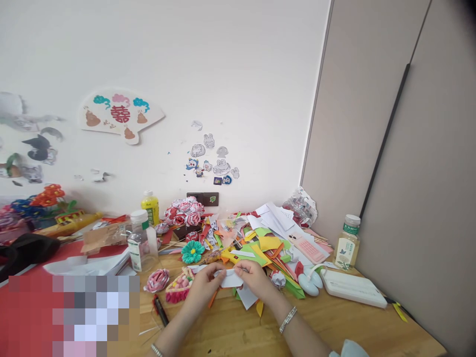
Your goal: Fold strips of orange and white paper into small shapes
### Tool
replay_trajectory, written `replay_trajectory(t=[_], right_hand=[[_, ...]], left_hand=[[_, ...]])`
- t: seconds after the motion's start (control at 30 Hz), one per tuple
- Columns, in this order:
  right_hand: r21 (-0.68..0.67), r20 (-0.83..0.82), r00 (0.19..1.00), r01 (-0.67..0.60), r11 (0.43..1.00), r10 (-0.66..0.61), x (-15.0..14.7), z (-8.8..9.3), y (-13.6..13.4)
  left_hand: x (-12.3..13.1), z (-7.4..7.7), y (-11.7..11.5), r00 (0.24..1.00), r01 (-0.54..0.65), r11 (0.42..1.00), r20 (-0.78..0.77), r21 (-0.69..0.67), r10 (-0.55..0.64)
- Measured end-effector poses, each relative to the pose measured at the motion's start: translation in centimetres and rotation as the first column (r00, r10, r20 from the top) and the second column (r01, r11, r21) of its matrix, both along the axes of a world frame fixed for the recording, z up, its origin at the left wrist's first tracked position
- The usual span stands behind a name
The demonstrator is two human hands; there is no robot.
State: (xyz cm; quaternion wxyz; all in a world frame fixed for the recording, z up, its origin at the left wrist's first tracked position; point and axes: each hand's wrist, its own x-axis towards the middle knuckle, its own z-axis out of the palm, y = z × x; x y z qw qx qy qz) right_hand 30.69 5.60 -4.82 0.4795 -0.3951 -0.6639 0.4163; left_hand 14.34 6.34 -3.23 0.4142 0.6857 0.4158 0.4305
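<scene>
Between my two hands, above the front of the wooden table, is a small piece of white paper [231, 280]. My left hand [208, 283] pinches its left end with thumb and fingers. On the other end, my right hand [253, 278] is closed in a similar pinch. The paper's upper edge looks folded over. Just left of my left hand sits a pink-edged, wedge-shaped piece [179, 287] filled with small coloured balls. A crumpled white and red paper flower [278, 279] lies right of my right hand. Behind the hands is a yellow tool [228, 255], partly covered by paper.
Coloured paper scraps [266, 245] are heaped behind my hands. Bottles stand left [139, 243] and right [347, 243]. A white power bank [355, 288] lies at the right, a pink calculator-like case [308, 248] behind it. A black and red pen [160, 310] is at the left.
</scene>
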Motion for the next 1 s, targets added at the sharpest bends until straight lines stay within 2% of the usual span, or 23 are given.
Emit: replay_trajectory(t=[0.1, 0.2, 0.4, 0.53, 0.67, 0.83, 1.0], right_hand=[[-0.003, 0.046, 0.999, 0.014, 1.0, -0.014, -0.2, -0.6, 0.2], [0.008, 0.104, 0.994, 0.029, 1.0, -0.03, -0.5, -0.8, 0.1], [0.195, 0.218, 0.965, 0.1, 0.976, -0.143, -0.7, -0.2, -0.4], [0.134, 0.212, 0.971, 0.084, 0.987, -0.111, -0.6, -0.5, -0.1], [0.051, 0.141, 0.989, 0.03, 0.998, -0.037, -0.4, -0.7, 0.2], [0.118, 0.108, 0.994, -0.009, 0.993, -0.004, 0.0, 0.2, -0.2], [0.14, 0.145, 0.989, -0.012, 0.99, -0.009, 0.2, 0.8, -0.5]], left_hand=[[-0.1, 0.2, -0.2, 0.99, -0.013, 0.992, -0.139, 0.123, 0.031], [0.0, 0.2, -0.3, 0.976, -0.039, 0.99, -0.208, 0.139, 0.067], [0.2, 0.1, -0.5, 0.96, -0.056, 0.984, -0.26, 0.172, 0.1], [0.2, 0.0, -0.5, 0.963, -0.06, 0.984, -0.251, 0.167, 0.101], [0.1, -0.1, 0.0, 0.985, -0.021, 1.0, -0.174, 0.015, 0.023], [-0.4, 0.3, 0.5, 0.997, 0.052, 0.981, -0.047, -0.184, -0.062], [-0.6, 0.7, 0.3, 0.996, 0.063, 0.934, -0.037, -0.351, -0.081]])
